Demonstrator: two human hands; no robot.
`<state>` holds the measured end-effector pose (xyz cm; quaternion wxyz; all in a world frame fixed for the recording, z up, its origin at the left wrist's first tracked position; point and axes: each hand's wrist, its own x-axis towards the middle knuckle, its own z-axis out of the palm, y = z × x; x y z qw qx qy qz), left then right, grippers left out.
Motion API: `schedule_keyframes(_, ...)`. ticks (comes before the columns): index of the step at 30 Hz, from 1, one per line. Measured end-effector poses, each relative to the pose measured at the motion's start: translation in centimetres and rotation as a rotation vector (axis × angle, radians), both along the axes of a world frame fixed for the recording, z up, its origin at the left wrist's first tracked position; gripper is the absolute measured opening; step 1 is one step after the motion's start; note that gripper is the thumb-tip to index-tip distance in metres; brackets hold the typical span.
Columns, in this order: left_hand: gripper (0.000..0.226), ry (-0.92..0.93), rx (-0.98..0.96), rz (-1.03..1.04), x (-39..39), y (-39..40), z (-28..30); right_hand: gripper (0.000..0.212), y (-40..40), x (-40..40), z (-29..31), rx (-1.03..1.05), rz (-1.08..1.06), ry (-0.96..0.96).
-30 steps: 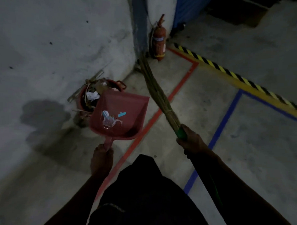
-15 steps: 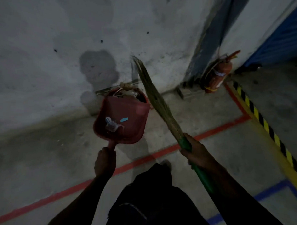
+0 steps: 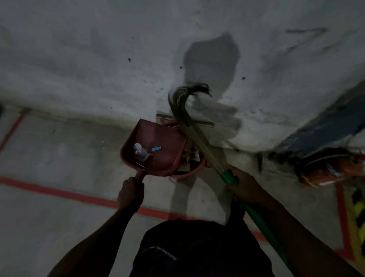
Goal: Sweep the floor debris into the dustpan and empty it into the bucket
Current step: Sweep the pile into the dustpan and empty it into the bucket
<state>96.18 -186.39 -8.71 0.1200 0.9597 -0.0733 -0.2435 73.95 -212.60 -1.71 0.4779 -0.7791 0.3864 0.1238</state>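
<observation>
In the head view, the red dustpan [image 3: 157,149] is gripped at its handle by the left hand [image 3: 130,194] and is now held over the near rim of the orange bucket [image 3: 191,170], closer than a moment ago. The debris [image 3: 142,153] is still seen inside the pan, so the emptying is judged not yet done. The broom [image 3: 198,137] is clasped by the right hand [image 3: 244,187], and its bristles are now bent against the wall [image 3: 92,58].

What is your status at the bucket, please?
Left hand grips dustpan, debris inside. Right hand grips broom. Broom bristles cross over bucket.
</observation>
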Motion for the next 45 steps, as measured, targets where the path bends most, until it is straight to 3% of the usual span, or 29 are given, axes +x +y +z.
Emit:
schedule_keyframes(7,0.025,0.027,0.077,0.174,-4.2,-5.5,0.5,0.045,-10.6,2.4,0.5,0.060,0.265,-0.055)
schedule_keyframes(13,0.027,0.026,0.145,0.188,-6.0,-11.4,1.5,0.053,-16.6,3.8,1.5,0.108,0.479,-0.065)
schedule_keyframes(18,0.028,0.027,0.180,0.200,-3.9,-13.4,1.6,0.053,-18.2,4.0,0.5,0.093,0.652,-0.010)
schedule_keyframes(23,0.028,0.010,0.222,0.156,-1.3,-13.2,0.6,0.071,-18.0,5.8,-1.1,0.106,0.808,0.029)
schedule_keyframes(27,0.026,-0.005,0.263,0.075,-0.1,-12.5,0.3,0.064,-18.0,8.2,-1.2,0.163,0.836,0.092)
schedule_keyframes(34,0.026,0.003,0.244,-0.032,0.9,-12.0,0.2,0.056,-17.7,11.4,-2.0,0.038,1.007,0.195)
schedule_keyframes(38,0.026,0.012,0.201,0.021,1.1,-12.2,0.2,0.065,-17.5,10.6,-3.2,0.012,0.917,0.191)
schedule_keyframes(42,0.031,0.029,0.260,-0.037,1.7,-12.0,0.9,0.065,-18.4,9.3,-4.3,0.035,0.655,0.299)
schedule_keyframes(45,0.038,0.043,0.271,-0.062,2.0,-11.7,1.2,0.063,-19.4,8.8,-4.3,0.045,0.523,0.273)
